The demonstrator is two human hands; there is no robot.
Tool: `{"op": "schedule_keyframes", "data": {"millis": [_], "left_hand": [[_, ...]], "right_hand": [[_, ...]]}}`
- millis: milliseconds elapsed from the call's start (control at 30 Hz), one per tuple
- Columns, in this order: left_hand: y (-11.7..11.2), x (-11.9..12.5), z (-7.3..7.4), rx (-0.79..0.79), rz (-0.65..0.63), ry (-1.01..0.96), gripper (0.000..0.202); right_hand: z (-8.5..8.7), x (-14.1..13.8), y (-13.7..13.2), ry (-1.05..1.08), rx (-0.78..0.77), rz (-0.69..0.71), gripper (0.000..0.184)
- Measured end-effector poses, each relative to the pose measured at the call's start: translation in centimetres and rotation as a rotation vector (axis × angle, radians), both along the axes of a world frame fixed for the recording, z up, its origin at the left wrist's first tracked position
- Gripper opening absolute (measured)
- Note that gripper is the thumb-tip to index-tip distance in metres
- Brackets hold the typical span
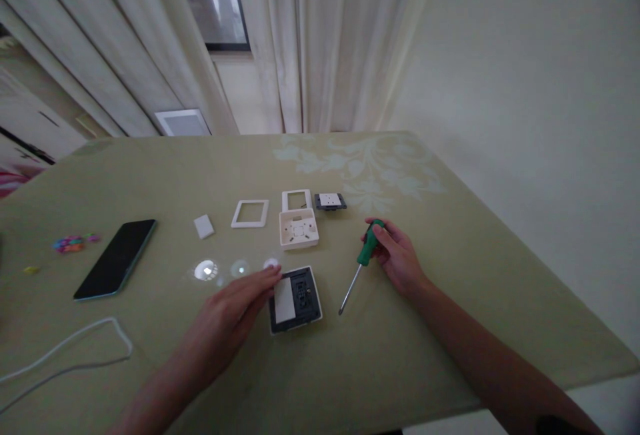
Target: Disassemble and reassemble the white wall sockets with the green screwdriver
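Note:
A green-handled screwdriver (pixel 369 247) is in my right hand (pixel 399 256), its fingers closed round the handle. The metal shaft slants down and left, with the tip near the table, apart from the switch. Left of it lies a light switch (pixel 303 295), a dark-grey square body with a white rim and one white rocker in its left half; its right half shows bare inner parts. My left hand (pixel 245 298) grips the switch along its left edge, fingertips at the upper left corner. Its thumb is partly hidden.
Behind the switch stand a white back box (pixel 299 238), a white frame (pixel 283 201), a grey socket module (pixel 330 201) and another white frame (pixel 250 225). Further left are a white rocker cover (pixel 203 226), a phone (pixel 116 258), small colourful pieces (pixel 70 244) and a white cable (pixel 75 338).

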State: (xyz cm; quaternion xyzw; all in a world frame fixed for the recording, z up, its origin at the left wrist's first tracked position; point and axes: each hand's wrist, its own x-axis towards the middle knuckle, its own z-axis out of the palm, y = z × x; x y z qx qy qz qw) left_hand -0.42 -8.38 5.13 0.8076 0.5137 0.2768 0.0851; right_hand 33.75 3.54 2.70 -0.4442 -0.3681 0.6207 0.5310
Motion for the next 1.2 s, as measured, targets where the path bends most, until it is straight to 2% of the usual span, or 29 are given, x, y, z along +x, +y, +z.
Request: {"op": "schedule_keyframes", "data": {"millis": [100, 200, 267, 367, 500, 600, 667, 733, 800, 900, 967, 1200], "left_hand": [[3.6, -3.7, 0.1, -0.042, 0.307, 0.055, 0.043], [7.1, -7.5, -0.6, -0.138, 0.546, 0.312, 0.055], [8.6, -9.3, -1.3, -0.194, 0.580, 0.345, 0.057], [9.2, -10.8, -1.9, -0.259, 0.535, 0.346, 0.052], [8.1, -11.4, -1.0, -0.286, 0.473, 0.356, 0.047], [6.2, -9.8, 0.4, -0.282, 0.460, 0.340, 0.052], [4.4, -7.0, 1.4, -0.236, 0.405, 0.229, 0.052], [2.4, -3.4, 2.2, -0.217, 0.224, 0.079, 0.047], [0.9, 0.3, 2.6, -0.224, 0.041, 0.031, 0.041], [-0.1, 3.6, 2.3, -0.139, -0.059, 0.050, 0.037], [0.0, 4.2, 1.7, -0.080, -0.064, 0.073, 0.034], [0.3, 3.8, 0.6, 0.043, -0.077, 0.113, 0.031]], "right_hand": [[0.0, 0.0, 0.1, 0.001, -0.003, 0.006, 0.054], [-0.1, 0.0, 0.2, 0.000, -0.003, 0.007, 0.057], [-0.1, 0.0, 0.2, -0.001, -0.001, 0.001, 0.058], [-0.2, 0.0, 0.2, -0.003, -0.002, -0.002, 0.057], [-0.1, 0.0, 0.2, 0.000, -0.005, 0.008, 0.057], [-0.1, 0.0, 0.1, 0.001, -0.009, 0.013, 0.056], [-0.1, 0.0, 0.1, 0.001, -0.013, 0.013, 0.055], [-0.1, 0.0, 0.1, -0.003, -0.016, 0.012, 0.055], [-0.1, 0.1, 0.1, -0.008, -0.017, 0.006, 0.055], [-0.1, 0.1, 0.0, -0.017, -0.015, -0.003, 0.055], [0.0, 0.1, 0.0, -0.022, -0.015, -0.002, 0.055], [0.1, 0.2, -0.1, -0.019, -0.023, 0.005, 0.051]]}}
